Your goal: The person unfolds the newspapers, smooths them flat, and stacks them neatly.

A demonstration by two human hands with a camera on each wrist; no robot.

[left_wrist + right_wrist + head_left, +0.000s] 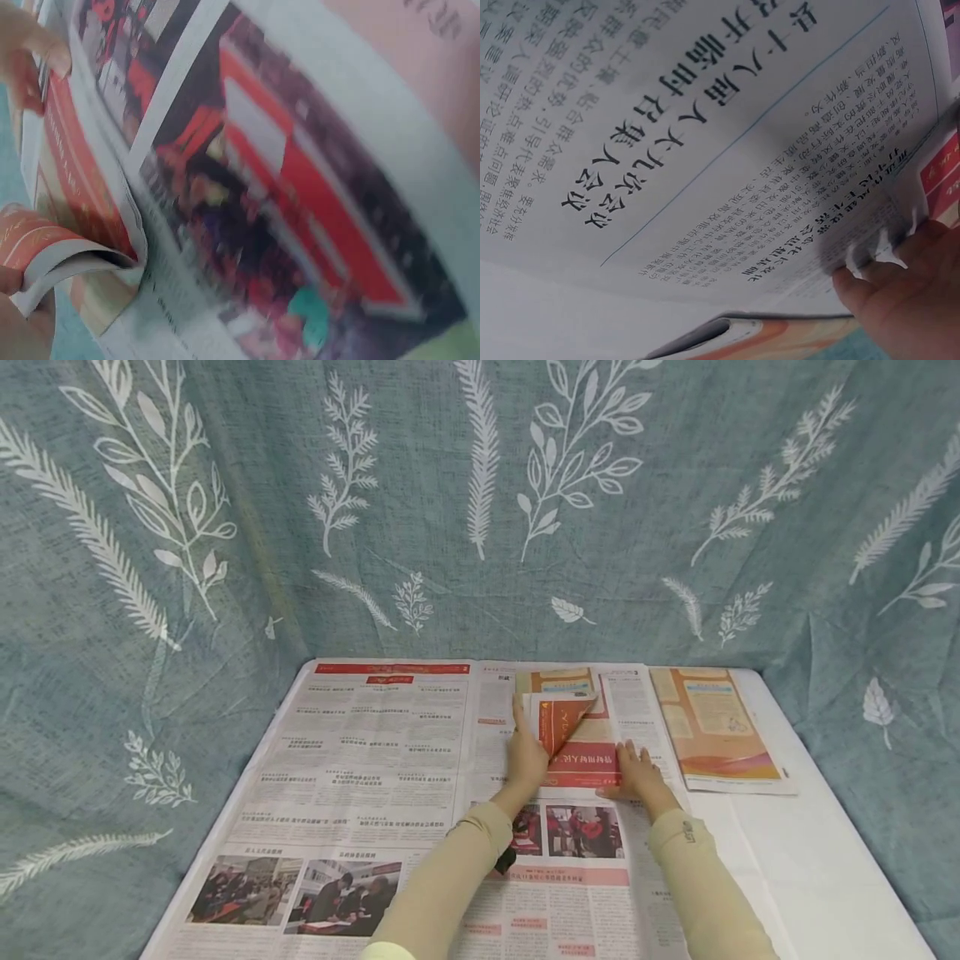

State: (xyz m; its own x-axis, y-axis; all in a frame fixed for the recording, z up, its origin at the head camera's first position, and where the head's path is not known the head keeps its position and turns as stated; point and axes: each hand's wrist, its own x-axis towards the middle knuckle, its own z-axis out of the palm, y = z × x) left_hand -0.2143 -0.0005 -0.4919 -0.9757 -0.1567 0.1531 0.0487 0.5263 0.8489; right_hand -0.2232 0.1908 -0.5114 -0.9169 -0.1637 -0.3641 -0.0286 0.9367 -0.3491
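A folded newspaper (581, 766) with red and tan printing lies on a spread newspaper sheet. My left hand (527, 756) grips its left side, where a red-printed flap (558, 718) is lifted and bent over. In the left wrist view, the curled flap (45, 240) is pinched between thumb and fingers of the left hand (30, 326). My right hand (639, 775) rests on the right edge of the folded newspaper, fingers extended. The right wrist view shows the right hand (907, 296) lying on the printed paper; its thumb is hidden there.
Another folded newspaper (720, 727) lies on the white table (780, 843) at the right. Another wide newspaper sheet (360, 752) covers the left side. A blue-green curtain with white leaves (420, 527) hangs behind and beside the table. A small black object (506, 860) shows by the left forearm.
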